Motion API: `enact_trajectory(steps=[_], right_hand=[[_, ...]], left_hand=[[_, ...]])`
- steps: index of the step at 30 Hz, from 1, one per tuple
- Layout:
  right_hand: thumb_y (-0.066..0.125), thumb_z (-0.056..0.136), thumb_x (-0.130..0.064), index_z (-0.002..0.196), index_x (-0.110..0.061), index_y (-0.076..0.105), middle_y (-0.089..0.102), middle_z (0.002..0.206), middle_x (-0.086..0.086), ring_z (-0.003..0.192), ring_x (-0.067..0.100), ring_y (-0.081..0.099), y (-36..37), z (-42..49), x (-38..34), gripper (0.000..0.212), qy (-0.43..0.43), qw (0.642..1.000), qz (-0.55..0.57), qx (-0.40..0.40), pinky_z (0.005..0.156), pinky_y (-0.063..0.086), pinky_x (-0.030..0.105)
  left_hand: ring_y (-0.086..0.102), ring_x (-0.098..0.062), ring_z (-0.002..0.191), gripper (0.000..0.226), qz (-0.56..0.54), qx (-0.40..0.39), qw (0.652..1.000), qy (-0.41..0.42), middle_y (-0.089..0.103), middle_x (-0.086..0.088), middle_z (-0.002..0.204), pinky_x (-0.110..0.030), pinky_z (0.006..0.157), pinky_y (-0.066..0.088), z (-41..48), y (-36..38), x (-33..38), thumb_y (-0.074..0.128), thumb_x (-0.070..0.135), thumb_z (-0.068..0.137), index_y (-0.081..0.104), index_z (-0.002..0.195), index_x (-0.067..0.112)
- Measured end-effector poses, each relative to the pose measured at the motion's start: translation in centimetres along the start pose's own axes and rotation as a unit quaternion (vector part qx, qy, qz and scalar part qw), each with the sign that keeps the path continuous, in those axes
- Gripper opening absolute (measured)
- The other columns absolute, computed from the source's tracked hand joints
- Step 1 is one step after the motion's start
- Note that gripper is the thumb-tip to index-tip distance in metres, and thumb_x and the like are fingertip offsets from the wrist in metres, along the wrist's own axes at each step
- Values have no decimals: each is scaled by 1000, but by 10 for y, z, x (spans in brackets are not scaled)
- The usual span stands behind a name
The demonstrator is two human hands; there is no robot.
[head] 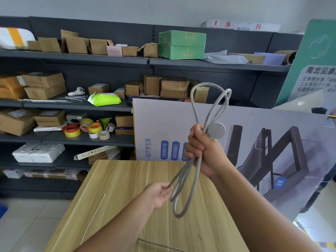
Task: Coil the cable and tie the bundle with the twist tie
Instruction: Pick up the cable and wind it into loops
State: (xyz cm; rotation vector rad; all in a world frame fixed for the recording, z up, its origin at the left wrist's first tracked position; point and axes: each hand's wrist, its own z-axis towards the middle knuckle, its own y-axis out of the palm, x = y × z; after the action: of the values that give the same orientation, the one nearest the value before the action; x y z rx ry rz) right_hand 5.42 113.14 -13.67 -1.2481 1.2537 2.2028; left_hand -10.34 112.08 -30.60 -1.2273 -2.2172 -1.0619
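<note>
A grey cable (pixel 197 171) is looped into a long bundle held above the wooden table (pixel 127 179). My right hand (pixel 201 148) is clenched around the middle of the bundle, with loops sticking up above the fist and a round grey puck end (pixel 216 130) beside my thumb. My left hand (pixel 160 194) pinches the lower strands just below, where the bottom loops hang down. A thin white twist tie (pixel 93 218) lies straight on the table's left part, apart from both hands.
Dark shelves (pixel 76 59) at the back carry cardboard boxes, tape rolls (pixel 85 129) and a green packet (pixel 105 100). A large printed carton (pixel 254 135) leans behind the table on the right. Tiled floor lies to the left.
</note>
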Motion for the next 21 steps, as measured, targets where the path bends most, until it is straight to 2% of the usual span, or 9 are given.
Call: enact_trajectory(steps=[2, 4, 7, 8, 10, 13, 15, 18, 21], right_hand=[[71, 82, -35, 75, -12, 51, 37, 42, -8, 35, 3, 37, -5, -5, -1, 32, 27, 999, 12, -33, 40, 41, 20], [75, 81, -34, 78, -10, 54, 41, 42, -8, 34, 3, 40, -13, -10, -5, 32, 61, 995, 35, -69, 39, 41, 19], [71, 86, -31, 86, -9, 60, 43, 42, -8, 33, 3, 41, -28, -17, -12, 25, 92, 992, 19, -84, 38, 41, 18], [68, 87, -30, 89, -8, 60, 41, 43, -7, 34, 3, 40, -31, -18, -13, 23, 93, 994, -13, -63, 38, 40, 19], [64, 88, -28, 92, -7, 61, 38, 46, -5, 35, 6, 37, -36, -19, -10, 22, 92, 991, -97, 11, 38, 40, 20], [61, 91, -23, 98, -4, 59, 40, 51, 0, 40, 10, 39, -36, -13, 3, 20, 86, 977, -162, 110, 42, 42, 24], [57, 96, -18, 100, -3, 59, 51, 60, 4, 48, 16, 52, -33, -6, 12, 16, 75, 971, -161, 159, 51, 52, 30], [53, 98, -18, 100, -1, 62, 67, 85, 12, 79, 26, 68, -29, 0, 23, 19, 61, 971, -146, 178, 78, 59, 43], [52, 99, -24, 109, 4, 60, 66, 88, 19, 69, 26, 64, -22, 1, 30, 31, 60, 977, -146, 140, 58, 58, 42]], left_hand=[[67, -29, 88, 24, -102, 52, 993, 25, 64, -21, 95, -42, 80, 56, 8, -7, 16, 60, -1, 89, 56, 112, -5], [69, -27, 78, 20, -225, 88, 970, 7, 65, -21, 90, -37, 73, 59, 12, -21, 35, 65, 8, 89, 58, 105, -1], [55, -10, 36, 24, -262, 95, 960, 1, 61, -1, 49, -19, 39, 45, 8, -31, 61, 56, 27, 96, 62, 90, 4], [44, -6, 29, 27, -225, 85, 970, 27, 52, 5, 41, -19, 35, 37, 5, -28, 68, 52, 29, 98, 64, 89, 7], [35, -6, 32, 24, -154, 38, 981, 112, 45, 8, 45, -20, 38, 31, -12, -12, 78, 51, 28, 98, 68, 97, 10], [44, -10, 47, 24, -36, -57, 970, 234, 53, 0, 68, -24, 46, 40, -47, 19, 78, 50, 17, 97, 68, 113, 13], [49, -12, 53, 32, 117, -62, 939, 317, 57, -3, 77, -27, 51, 44, -64, 37, 66, 49, 12, 98, 62, 125, 24], [50, -14, 54, 50, 253, -81, 870, 415, 57, -2, 74, -25, 51, 44, -74, 51, 50, 43, 9, 101, 41, 140, 39], [57, -12, 56, 54, 345, -55, 822, 449, 62, -1, 83, -25, 52, 49, -77, 59, 45, 43, 12, 100, 32, 147, 38]])
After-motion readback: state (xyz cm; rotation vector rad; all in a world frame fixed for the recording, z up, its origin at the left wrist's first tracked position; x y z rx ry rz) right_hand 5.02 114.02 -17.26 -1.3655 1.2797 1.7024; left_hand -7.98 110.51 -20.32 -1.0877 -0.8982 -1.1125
